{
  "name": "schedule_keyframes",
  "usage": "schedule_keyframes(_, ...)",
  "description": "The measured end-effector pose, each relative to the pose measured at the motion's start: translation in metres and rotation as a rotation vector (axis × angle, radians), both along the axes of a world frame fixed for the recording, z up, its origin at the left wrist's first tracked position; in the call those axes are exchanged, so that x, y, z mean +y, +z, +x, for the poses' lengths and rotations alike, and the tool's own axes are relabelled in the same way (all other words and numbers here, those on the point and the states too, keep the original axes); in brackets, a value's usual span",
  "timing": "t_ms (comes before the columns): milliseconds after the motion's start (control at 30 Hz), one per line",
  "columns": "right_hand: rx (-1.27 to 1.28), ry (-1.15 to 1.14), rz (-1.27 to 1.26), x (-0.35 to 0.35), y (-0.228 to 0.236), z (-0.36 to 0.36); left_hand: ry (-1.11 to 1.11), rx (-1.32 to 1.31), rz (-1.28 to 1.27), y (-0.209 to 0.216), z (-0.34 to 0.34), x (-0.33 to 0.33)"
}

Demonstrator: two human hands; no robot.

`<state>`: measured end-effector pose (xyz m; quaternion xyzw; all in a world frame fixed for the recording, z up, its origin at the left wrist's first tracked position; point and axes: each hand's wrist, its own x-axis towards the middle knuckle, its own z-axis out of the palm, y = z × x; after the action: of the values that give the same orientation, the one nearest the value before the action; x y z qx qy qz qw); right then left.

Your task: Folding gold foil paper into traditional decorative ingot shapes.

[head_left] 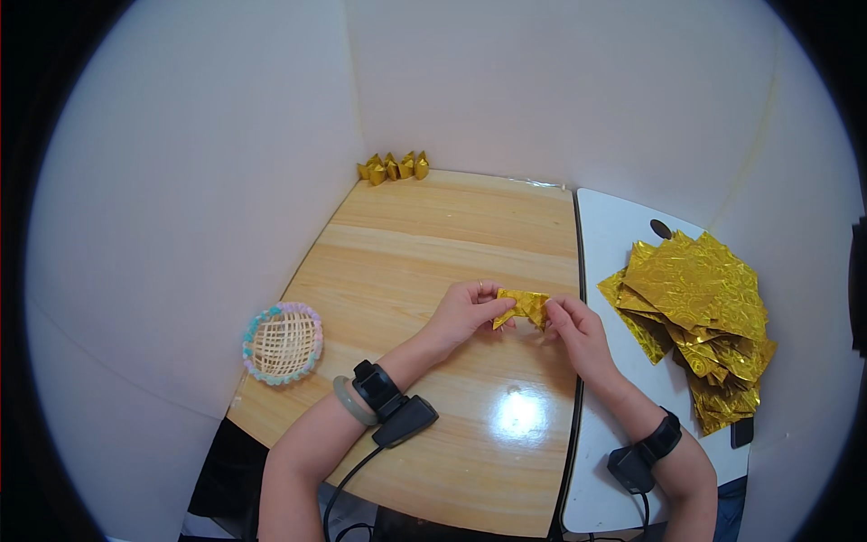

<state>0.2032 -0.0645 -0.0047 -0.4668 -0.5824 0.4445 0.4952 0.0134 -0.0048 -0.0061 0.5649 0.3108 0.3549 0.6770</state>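
Observation:
Between my two hands, above the wooden table (433, 244), is a partly folded piece of gold foil paper (524, 305). My left hand (468, 314) pinches its left end between thumb and fingers. At the right end, my right hand (578, 332) grips a corner with thumb and forefinger. The folded piece is a short flat band with pointed ends hanging below it. Some of my left fingertips are hidden behind the paper.
Several folded gold paper ingots (394, 169) stand at the far left table corner. A small woven basket (284, 345) with a pastel rim sits left. Stacked gold foil sheets (700, 298) lie on the white table (601, 452) at right. Cables run from both wrist straps.

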Motion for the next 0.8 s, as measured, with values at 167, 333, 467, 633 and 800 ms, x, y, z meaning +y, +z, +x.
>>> schedule_keyframes(167, -0.041, 0.082, -0.023, 0.002, -0.004, 0.005, -0.023, 0.117, 0.080, 0.002, -0.003, 0.000)
schedule_keyframes(333, 0.094, 0.148, -0.109, -0.001, 0.004, 0.000, 0.035, 0.035, 0.030, 0.000, -0.003, 0.000)
schedule_keyframes(467, 0.062, 0.071, -0.059, -0.001, 0.004, 0.000, 0.050, 0.049, 0.057, 0.002, -0.002, 0.001)
schedule_keyframes(633, 0.135, 0.130, -0.109, 0.000, 0.000, 0.002, -0.197, -0.352, -0.245, 0.001, -0.004, 0.000)
schedule_keyframes(800, 0.316, 0.185, -0.187, 0.001, -0.002, 0.002, -0.369, -0.400, -0.282, -0.003, -0.007, 0.004)
